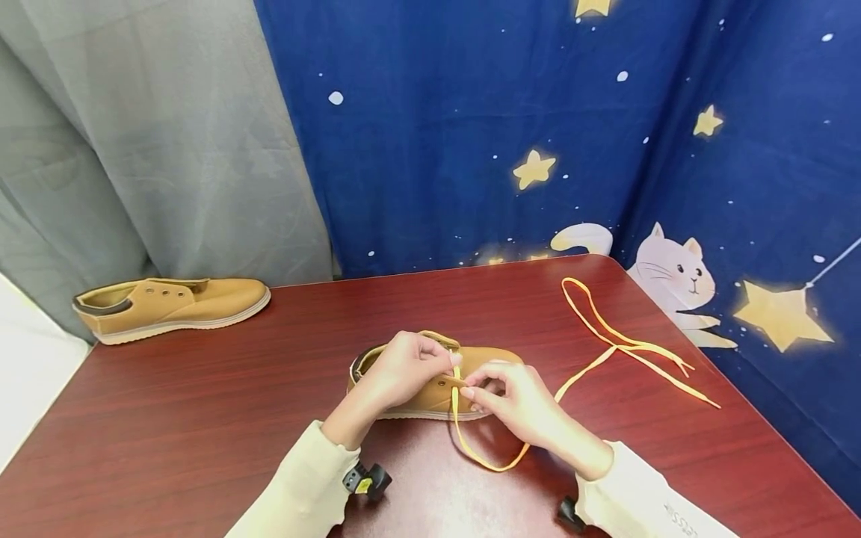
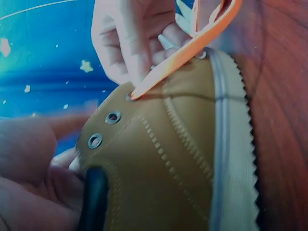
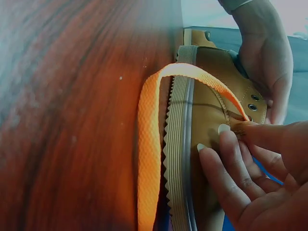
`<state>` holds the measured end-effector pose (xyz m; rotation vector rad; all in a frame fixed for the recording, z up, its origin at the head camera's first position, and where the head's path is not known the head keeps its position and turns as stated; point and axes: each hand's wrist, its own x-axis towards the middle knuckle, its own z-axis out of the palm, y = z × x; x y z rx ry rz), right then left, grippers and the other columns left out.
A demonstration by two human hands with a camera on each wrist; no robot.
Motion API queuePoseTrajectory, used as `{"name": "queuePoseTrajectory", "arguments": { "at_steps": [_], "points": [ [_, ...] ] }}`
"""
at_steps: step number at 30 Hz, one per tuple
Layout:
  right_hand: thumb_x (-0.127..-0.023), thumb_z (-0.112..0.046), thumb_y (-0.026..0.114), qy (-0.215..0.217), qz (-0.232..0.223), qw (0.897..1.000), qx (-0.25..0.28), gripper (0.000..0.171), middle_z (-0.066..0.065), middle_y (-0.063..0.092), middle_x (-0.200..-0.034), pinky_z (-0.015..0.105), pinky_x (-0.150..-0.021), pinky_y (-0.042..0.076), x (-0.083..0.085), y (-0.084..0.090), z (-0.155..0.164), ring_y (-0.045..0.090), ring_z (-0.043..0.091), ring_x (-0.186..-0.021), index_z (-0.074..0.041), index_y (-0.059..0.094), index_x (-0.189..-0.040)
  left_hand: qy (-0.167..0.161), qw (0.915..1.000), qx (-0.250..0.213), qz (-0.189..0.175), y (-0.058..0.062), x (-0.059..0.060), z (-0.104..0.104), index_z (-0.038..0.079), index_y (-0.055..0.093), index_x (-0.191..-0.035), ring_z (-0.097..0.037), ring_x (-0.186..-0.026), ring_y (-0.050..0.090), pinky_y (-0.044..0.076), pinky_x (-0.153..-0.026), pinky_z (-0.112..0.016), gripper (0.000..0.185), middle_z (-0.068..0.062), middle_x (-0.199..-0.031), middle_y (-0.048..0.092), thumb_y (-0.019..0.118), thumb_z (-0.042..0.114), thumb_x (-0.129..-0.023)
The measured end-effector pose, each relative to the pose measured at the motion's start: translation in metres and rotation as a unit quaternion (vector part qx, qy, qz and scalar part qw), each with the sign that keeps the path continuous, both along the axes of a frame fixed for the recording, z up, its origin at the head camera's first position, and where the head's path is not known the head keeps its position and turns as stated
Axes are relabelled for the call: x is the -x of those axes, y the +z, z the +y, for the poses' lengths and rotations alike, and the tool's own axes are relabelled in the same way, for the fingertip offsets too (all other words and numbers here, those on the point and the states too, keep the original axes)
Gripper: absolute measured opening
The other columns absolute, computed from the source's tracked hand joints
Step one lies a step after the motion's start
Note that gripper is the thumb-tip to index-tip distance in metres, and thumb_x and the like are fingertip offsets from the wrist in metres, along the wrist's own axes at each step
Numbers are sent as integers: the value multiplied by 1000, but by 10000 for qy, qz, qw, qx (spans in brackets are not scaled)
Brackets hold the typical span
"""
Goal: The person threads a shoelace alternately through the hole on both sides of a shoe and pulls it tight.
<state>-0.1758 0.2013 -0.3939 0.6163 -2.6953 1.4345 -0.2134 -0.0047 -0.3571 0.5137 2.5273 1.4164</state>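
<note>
Right hand (image 1: 521, 400) pinching orange lace (image 1: 471, 441) at shoe (image 1: 430, 392) eyelet

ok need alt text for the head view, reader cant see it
Two hands thread an orange lace through a tan shoe on a dark red table. A second shoe sits far left.
</note>
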Motion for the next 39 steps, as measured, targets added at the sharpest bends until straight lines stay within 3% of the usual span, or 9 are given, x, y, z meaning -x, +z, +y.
{"name": "queuePoseTrajectory", "arguments": {
  "at_steps": [3,7,13,17,23,28,33,36,39],
  "points": [
    [-91,-18,75,-18,77,9999,-94,6,-1,73,-81,20,-64,56,-1,1,0,72,7,-67,-13,76,-93,-65,10000,41,49,0,-2,-1,9,80,-86,-3,-67,58,44,-61,-21,15,0,-76,77,79,24,-85],
    [-90,-19,75,-56,228,9994,-266,6,-4,73,-82,19,-65,55,-1,3,0,71,3,-69,-14,77,-93,-61,9998,-90,181,-1,-3,2,7,80,-89,-3,-70,61,48,-64,-22,12,-5,-83,78,77,18,-87],
    [-89,-16,76,-18,694,9955,-638,4,-8,70,-80,17,-66,54,-2,7,3,65,-4,-72,-13,78,-91,487,9953,-803,226,12,-1,8,2,75,-97,-17,-70,72,58,-67,-26,15,-11,-82,77,72,17,-93],
    [-88,-16,77,53,889,9935,-707,4,-9,71,-80,17,-66,52,-1,8,3,62,-4,-73,-14,79,-91,653,9903,-1173,358,41,8,6,0,73,-102,-31,-81,77,62,-76,-38,19,-15,-90,78,71,18,-95],
    [-87,-15,78,74,1373,9860,-939,2,-9,73,-81,19,-70,51,-3,7,4,63,1,-77,-15,79,-89,630,9760,-1969,689,97,23,-6,-5,70,-104,-14,-74,76,62,-78,-34,21,-7,-83,77,69,14,-96],
    [-87,-14,78,111,1478,9835,-1037,3,-9,73,-81,19,-70,51,-3,7,4,63,2,-77,-16,79,-89,779,9525,-2775,982,152,22,-24,-1,71,-104,-11,-75,75,61,-80,-29,15,2,-79,76,67,11,-96],
    [-89,-16,76,160,1446,9838,-1052,3,-9,74,-82,20,-70,51,-3,8,5,66,4,-79,-15,79,-89,816,9242,-3493,1311,204,8,-39,3,75,-98,-16,-77,77,60,-79,-25,11,-6,-82,77,74,12,-92],
    [-88,-16,76,158,1436,9839,-1054,3,-9,74,-82,20,-70,50,-4,9,5,65,3,-79,-16,80,-89,684,9241,-3490,1398,218,-2,-40,3,75,-99,-17,-78,76,60,-80,-25,13,-7,-84,77,74,13,-92],
    [-88,-16,77,183,1383,9843,-1078,3,-9,74,-81,20,-68,50,-4,11,6,63,2,-77,-16,80,-90,484,9328,-3343,1256,210,-9,-34,2,73,-101,-16,-78,76,60,-81,-26,13,-6,-85,77,71,13,-94]
  ]
}}
